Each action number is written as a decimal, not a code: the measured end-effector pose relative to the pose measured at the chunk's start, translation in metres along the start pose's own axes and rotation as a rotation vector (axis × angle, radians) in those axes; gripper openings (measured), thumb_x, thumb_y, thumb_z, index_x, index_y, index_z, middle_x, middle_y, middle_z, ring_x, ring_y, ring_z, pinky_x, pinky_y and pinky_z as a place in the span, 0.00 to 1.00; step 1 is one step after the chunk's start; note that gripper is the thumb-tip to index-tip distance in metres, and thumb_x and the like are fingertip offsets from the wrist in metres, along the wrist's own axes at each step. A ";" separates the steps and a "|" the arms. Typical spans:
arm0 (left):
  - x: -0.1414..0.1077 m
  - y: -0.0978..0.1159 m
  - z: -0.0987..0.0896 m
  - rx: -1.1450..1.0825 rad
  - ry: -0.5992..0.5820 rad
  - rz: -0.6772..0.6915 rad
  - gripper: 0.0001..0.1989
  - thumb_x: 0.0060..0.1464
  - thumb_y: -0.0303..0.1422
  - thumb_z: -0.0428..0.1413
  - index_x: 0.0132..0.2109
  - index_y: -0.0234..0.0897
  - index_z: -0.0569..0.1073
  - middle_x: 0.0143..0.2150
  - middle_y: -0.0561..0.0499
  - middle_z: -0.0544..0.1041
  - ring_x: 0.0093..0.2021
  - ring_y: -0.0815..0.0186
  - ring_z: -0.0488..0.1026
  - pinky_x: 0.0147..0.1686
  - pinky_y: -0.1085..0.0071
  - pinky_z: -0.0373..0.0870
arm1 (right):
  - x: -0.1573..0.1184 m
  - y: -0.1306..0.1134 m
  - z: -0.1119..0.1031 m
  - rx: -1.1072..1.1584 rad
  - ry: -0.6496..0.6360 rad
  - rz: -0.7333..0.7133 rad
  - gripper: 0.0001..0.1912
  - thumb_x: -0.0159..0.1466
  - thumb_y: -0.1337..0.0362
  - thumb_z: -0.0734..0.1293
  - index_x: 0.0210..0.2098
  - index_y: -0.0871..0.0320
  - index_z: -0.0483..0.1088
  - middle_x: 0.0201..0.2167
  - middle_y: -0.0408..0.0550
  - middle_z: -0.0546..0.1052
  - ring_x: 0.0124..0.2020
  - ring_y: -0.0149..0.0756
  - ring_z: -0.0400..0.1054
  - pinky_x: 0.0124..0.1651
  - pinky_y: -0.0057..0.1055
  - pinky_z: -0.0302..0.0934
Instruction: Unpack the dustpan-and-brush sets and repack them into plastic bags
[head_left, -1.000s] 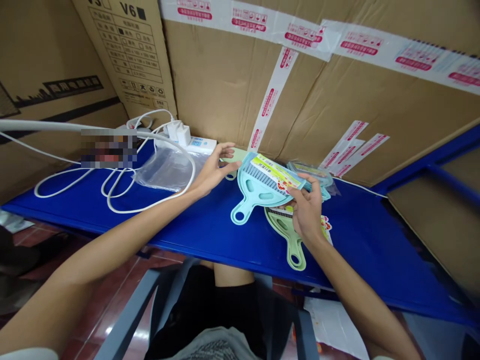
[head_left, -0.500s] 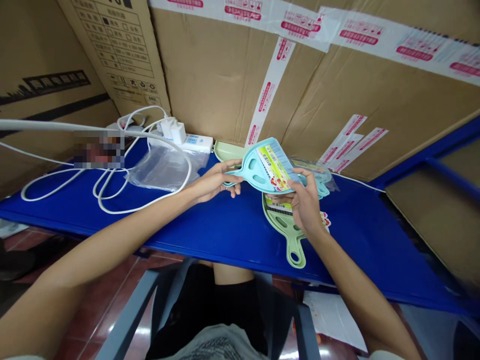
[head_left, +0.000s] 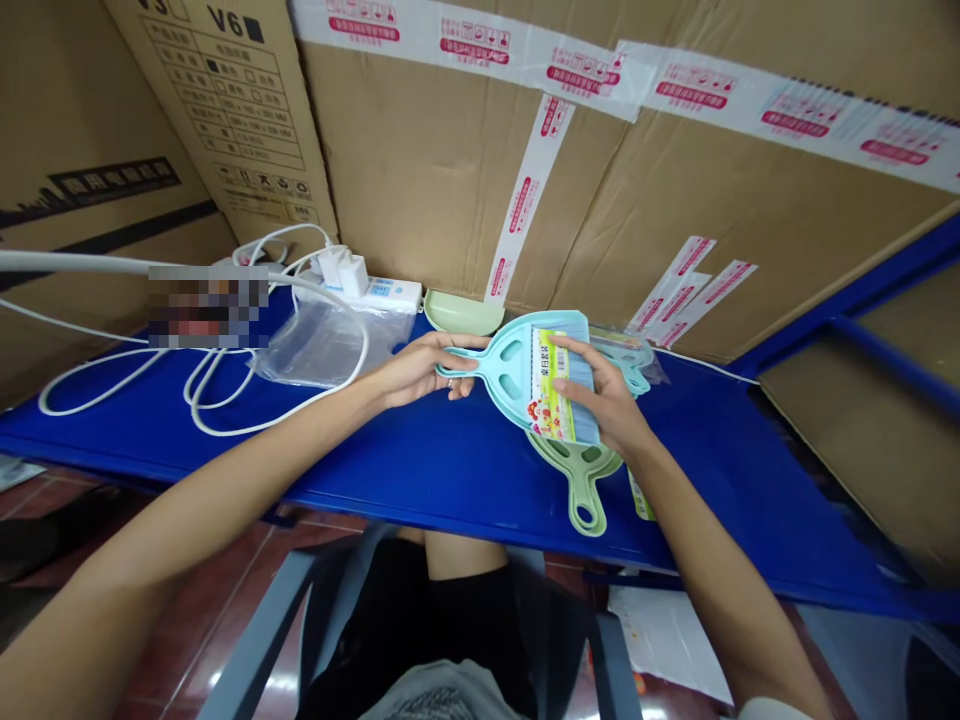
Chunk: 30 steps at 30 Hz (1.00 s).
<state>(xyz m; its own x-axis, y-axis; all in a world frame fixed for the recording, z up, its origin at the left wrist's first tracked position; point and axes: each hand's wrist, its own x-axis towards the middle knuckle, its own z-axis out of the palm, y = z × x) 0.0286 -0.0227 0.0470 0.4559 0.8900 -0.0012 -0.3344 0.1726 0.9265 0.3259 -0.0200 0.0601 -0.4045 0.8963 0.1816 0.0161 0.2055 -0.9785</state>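
Observation:
A light blue dustpan [head_left: 523,372] is held up over the blue table, with blue brush bristles [head_left: 586,428] and a yellow-green printed label [head_left: 550,378] across its wide end. Its handle is pinched by my left hand [head_left: 417,372]. At the wide end, my right hand [head_left: 613,402] grips the dustpan, fingers over the label. Below lies a green dustpan [head_left: 583,480], handle toward me, its upper part hidden by the blue one. Another light blue set [head_left: 634,360] in clear plastic lies behind my right hand.
A pale green dustpan [head_left: 463,312] rests at the back against the cardboard [head_left: 427,180]. Clear plastic bags [head_left: 322,345], a white power strip [head_left: 394,293] and looping white cables [head_left: 281,432] lie on the left. Another label card [head_left: 642,498] sits by my right forearm.
The blue dustpan has turned so its label stands more upright and its wide end has come lower and nearer. My right hand has shifted up over the label; my left hand keeps the handle.

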 end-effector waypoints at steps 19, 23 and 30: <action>0.001 0.007 -0.004 0.057 0.106 0.043 0.29 0.47 0.25 0.67 0.58 0.27 0.83 0.24 0.49 0.75 0.18 0.71 0.68 0.15 0.75 0.57 | -0.001 -0.002 -0.007 -0.003 -0.117 -0.046 0.43 0.57 0.61 0.84 0.67 0.42 0.68 0.57 0.47 0.82 0.51 0.48 0.81 0.51 0.47 0.81; 0.000 0.008 -0.003 0.055 0.111 0.032 0.28 0.47 0.25 0.67 0.58 0.27 0.83 0.24 0.49 0.75 0.17 0.71 0.67 0.15 0.75 0.57 | 0.001 0.003 -0.010 -0.058 -0.130 -0.058 0.26 0.59 0.59 0.83 0.55 0.48 0.76 0.54 0.47 0.82 0.47 0.44 0.82 0.48 0.42 0.82; 0.000 0.008 -0.005 0.046 0.113 0.036 0.28 0.47 0.24 0.66 0.58 0.27 0.83 0.22 0.51 0.73 0.17 0.71 0.67 0.15 0.75 0.54 | 0.000 0.001 -0.009 -0.034 -0.179 0.003 0.26 0.63 0.55 0.80 0.59 0.46 0.80 0.54 0.48 0.84 0.54 0.51 0.80 0.54 0.53 0.80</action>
<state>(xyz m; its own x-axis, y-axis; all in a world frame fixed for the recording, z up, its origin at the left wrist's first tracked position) 0.0220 -0.0190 0.0520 0.3475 0.9377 -0.0072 -0.3093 0.1219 0.9431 0.3344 -0.0163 0.0605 -0.5605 0.8135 0.1551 0.0473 0.2185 -0.9747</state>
